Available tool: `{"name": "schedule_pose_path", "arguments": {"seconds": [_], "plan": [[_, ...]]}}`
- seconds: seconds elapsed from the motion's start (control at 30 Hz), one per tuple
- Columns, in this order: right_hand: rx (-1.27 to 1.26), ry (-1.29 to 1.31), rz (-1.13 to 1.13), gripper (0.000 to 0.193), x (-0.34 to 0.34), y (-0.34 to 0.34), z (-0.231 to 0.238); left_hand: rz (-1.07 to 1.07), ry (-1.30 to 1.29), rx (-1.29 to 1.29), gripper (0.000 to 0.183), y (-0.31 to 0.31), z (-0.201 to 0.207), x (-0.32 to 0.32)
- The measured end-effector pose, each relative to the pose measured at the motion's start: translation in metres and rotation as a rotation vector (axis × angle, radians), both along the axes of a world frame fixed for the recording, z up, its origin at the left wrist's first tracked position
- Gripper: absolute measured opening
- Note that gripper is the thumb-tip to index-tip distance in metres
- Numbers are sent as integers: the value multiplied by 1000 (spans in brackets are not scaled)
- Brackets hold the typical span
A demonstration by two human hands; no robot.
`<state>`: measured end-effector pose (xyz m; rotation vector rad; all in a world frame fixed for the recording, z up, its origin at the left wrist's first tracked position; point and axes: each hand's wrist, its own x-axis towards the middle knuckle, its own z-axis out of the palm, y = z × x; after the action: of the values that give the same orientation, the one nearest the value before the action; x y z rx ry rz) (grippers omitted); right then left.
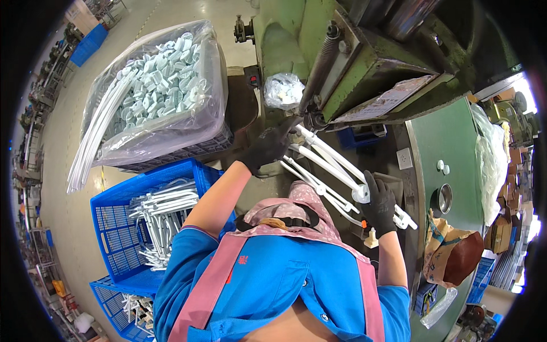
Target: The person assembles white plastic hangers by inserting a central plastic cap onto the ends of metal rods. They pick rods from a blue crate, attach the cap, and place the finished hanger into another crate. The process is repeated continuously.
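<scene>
A white tubular frame (327, 162) with jointed legs slants beneath the head of a green press (373, 74). My left hand (266, 149), in a black glove, is closed at the frame's upper end, close to the press tool; some of its fingertips are hidden there. Around the lower part, beside a round white joint (360, 194), my gloved right hand (380, 204) is wrapped. More thin white tubes (319, 187) of the same kind run below it, over my lap. Whether they belong to the same piece I cannot tell.
At left, a plastic-lined crate (165, 134) holds pale plastic caps (162, 80) and long white tubes (102, 131). Blue baskets (117, 228) of white frames stand nearer. At right, a green bench (447, 137) carries a round metal dish (444, 198) and a paper sack (436, 248).
</scene>
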<state>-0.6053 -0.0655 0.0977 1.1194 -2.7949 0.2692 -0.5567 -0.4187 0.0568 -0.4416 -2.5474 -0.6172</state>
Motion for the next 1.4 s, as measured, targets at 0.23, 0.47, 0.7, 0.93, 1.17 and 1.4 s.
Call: {"name": "schedule_pose_path", "arguments": {"seconds": [0.23, 0.47, 0.7, 0.93, 1.17, 1.4], "plan": [[-17, -38, 14, 65, 0, -5, 9, 67, 82, -177, 27, -5, -17, -3], [8, -77, 11, 66, -3, 1, 7, 108, -468, 409, 39, 5, 7, 1], [-72, -43, 87, 62, -14, 1, 27, 6, -217, 450, 51, -2, -2, 0], [-132, -253, 287, 64, -15, -6, 22, 137, -168, 758, 60, 6, 27, 38], [0, -364, 808, 62, -31, -33, 1, 719, -396, -112, 76, 89, 73, 167], [88, -408, 1542, 53, -35, -36, -24, 817, -598, 175, 58, 272, 19, 236]]}}
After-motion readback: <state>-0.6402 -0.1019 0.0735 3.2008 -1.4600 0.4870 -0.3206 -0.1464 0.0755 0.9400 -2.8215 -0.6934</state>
